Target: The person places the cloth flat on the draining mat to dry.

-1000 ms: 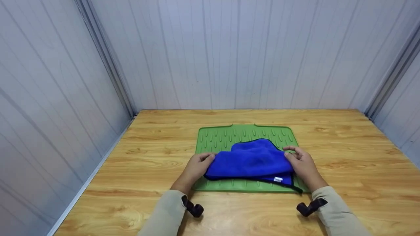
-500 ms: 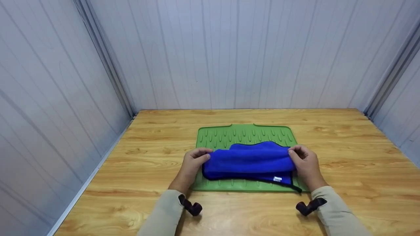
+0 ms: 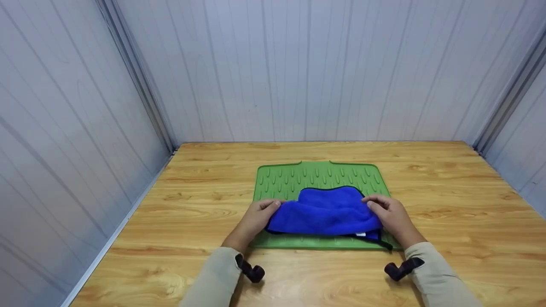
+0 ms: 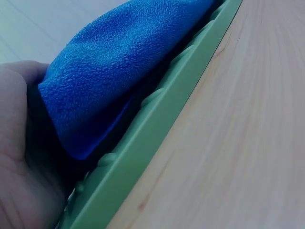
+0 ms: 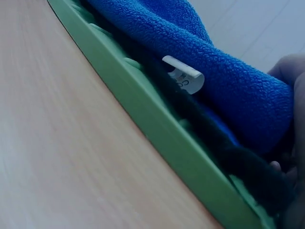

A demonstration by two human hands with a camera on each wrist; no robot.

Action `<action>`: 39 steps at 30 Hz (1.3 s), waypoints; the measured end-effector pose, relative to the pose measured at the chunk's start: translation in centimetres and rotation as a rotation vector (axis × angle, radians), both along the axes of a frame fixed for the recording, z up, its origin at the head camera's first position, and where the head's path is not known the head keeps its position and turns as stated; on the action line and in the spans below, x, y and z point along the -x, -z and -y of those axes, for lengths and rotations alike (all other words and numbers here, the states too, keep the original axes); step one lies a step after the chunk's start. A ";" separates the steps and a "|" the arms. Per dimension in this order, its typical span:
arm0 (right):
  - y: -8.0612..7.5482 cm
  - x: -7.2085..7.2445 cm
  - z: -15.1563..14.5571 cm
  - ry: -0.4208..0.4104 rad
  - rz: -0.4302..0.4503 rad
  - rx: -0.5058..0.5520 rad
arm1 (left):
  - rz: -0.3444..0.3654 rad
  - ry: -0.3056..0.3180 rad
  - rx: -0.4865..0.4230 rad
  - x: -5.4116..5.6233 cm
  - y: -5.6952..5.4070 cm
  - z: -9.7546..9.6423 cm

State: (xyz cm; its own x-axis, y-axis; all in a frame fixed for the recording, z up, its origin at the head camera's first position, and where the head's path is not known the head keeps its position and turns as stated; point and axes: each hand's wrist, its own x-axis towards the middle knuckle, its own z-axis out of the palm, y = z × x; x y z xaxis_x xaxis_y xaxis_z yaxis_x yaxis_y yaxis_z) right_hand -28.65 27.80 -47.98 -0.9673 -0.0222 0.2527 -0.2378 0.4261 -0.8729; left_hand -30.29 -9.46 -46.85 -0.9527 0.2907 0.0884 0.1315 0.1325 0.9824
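Observation:
A blue towel (image 3: 324, 217) with black edging lies folded across a green ridged mat (image 3: 286, 177). My left hand (image 3: 255, 217) pinches the towel's left end between thumb and fingers. At the other end, my right hand (image 3: 393, 215) holds the right side, its thumb and forefinger on the blue cloth. The front flap bulges over the layers below. In the right wrist view, a white tag (image 5: 186, 76) pokes out from under the fluffy fold. Some fingertips are hidden behind the cloth in both wrist views.
The mat rests on a wood-grain table (image 3: 192, 200). Pale panelled walls (image 3: 290, 72) stand behind the table and at both sides. Each sleeved wrist carries a small black camera mount (image 3: 251, 268).
The towel's upper fold was raised and stretched half a second ago, and now sags lower towards the front. Both hands have moved slightly inward, and the white tag is more covered.

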 end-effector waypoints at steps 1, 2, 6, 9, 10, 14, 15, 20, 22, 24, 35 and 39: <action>0.0 0.0 0.0 0.015 -0.011 0.002 | -0.006 -0.016 -0.016 0.0 0.0 0.0; 0.0 0.0 0.0 0.033 -0.025 0.010 | -0.020 -0.031 -0.033 0.1 0.1 0.0; 0.0 -0.1 -0.1 0.126 -0.109 0.110 | -0.061 -0.136 -0.132 0.2 0.0 0.2; 0.0 -0.2 -0.1 0.156 -0.162 0.188 | -0.074 -0.213 -0.206 0.2 -0.2 0.3; 0.0 -0.3 -0.1 0.153 -0.173 0.204 | -0.075 -0.225 -0.228 0.2 -0.2 0.4; 0.2 -0.4 -0.1 0.050 -0.171 0.216 | -0.067 -0.164 -0.248 0.1 -0.4 0.3; 0.2 -0.4 -0.1 0.018 -0.158 0.208 | -0.054 -0.130 -0.230 0.0 -0.5 0.3; -0.1 -0.5 -0.1 -0.069 -0.082 0.032 | 0.037 0.001 -0.042 -0.1 -0.5 0.0; -0.2 -0.5 -0.1 -0.077 -0.076 -0.041 | 0.049 0.012 -0.003 -0.2 -0.4 -0.2; -0.1 -0.4 -0.1 -0.072 -0.078 -0.072 | 0.032 0.007 -0.010 -0.2 -0.3 -0.2; 0.3 -0.2 -0.5 0.128 -0.140 0.125 | -0.084 -0.286 -0.147 0.2 -0.1 0.3; 0.1 -0.2 -0.4 0.065 -0.071 0.097 | -0.119 -0.195 -0.012 0.2 0.1 0.2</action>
State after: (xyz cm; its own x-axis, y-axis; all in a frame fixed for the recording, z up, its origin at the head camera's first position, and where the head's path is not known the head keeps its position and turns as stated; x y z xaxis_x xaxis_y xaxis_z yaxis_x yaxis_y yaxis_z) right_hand -28.41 28.24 -48.10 -0.9453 0.0681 0.3189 -0.2754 0.3567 -0.8927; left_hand -30.49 -9.70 -46.91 -0.9734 0.1005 0.2057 0.2196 0.1552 0.9632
